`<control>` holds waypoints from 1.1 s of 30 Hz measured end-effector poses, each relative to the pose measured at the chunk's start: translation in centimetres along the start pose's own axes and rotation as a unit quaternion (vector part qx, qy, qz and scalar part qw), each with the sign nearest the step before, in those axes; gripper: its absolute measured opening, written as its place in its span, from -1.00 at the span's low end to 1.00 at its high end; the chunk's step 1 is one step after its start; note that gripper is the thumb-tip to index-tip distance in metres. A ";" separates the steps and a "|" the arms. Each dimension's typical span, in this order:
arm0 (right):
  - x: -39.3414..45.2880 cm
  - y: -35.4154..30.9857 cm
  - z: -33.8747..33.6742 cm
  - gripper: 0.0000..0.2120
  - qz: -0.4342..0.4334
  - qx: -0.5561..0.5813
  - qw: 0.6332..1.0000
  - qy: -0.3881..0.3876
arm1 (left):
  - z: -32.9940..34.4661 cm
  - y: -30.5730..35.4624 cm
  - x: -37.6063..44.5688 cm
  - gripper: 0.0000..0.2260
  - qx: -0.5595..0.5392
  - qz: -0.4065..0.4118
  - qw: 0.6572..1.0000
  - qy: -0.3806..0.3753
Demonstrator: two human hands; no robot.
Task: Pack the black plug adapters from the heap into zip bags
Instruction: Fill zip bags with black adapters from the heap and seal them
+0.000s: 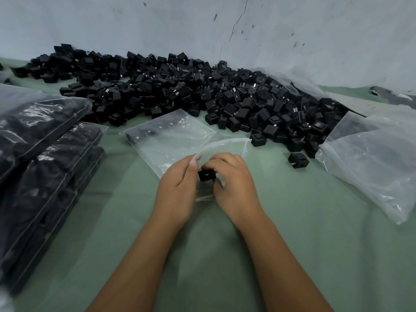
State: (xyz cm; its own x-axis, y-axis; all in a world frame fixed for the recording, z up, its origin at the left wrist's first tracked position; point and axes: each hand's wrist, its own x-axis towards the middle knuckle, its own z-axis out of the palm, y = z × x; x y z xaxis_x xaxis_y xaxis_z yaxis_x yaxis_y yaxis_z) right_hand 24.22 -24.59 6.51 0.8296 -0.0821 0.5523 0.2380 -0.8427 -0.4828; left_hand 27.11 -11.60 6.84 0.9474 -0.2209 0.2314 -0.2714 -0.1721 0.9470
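Observation:
A big heap of black plug adapters [180, 91] stretches across the back of the green table. In front of it my left hand [177, 188] pinches the edge of a small clear zip bag [225, 146]. My right hand [234, 185] grips one black plug adapter [206, 175] at the bag's mouth, between the two hands. Beside the bag lies a stack of empty zip bags [166, 136]. One loose adapter [298, 160] sits apart to the right of my hands.
Stacks of filled bags of adapters [45, 158] stand at the left edge. Large clear plastic bags [369, 158] lie at the right. A pale cracked wall [225, 30] closes the back. Green table cloth [213, 255] spreads under my forearms.

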 end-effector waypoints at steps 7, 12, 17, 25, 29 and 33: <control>-0.3 0.2 -0.2 -0.54 0.049 0.042 0.996 -0.066 | -0.2 1.2 -0.4 -0.76 -0.005 0.023 1.000 0.003; -0.6 -0.4 -1.8 -0.78 0.041 -0.007 0.997 0.067 | -0.3 1.6 -0.5 -0.65 -0.007 0.034 0.999 -0.001; -0.4 -0.8 -1.9 -0.75 0.010 -0.109 0.994 -0.004 | -0.2 1.5 -0.4 -0.58 0.007 0.034 0.999 -0.004; -0.7 -0.3 -1.5 -0.84 0.065 0.022 0.997 -0.036 | -0.4 1.2 -0.4 -0.62 0.012 0.033 0.999 0.004; -0.5 -0.3 -1.6 -0.79 0.061 0.071 0.994 -0.055 | -0.5 0.9 -0.2 -0.70 0.004 0.023 1.000 0.008; -0.5 -0.5 -1.4 -0.73 0.007 0.044 0.992 -0.120 | -0.6 0.8 -0.3 -0.68 0.006 0.035 0.999 0.001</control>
State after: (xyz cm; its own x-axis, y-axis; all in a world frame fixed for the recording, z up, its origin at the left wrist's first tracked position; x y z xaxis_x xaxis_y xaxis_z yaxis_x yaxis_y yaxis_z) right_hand 22.98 -24.84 7.43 0.9268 0.0439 0.3729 0.2601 -0.7915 -0.5531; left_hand 26.73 -11.09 7.65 0.9264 -0.2304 0.2979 -0.3394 -0.1678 0.9256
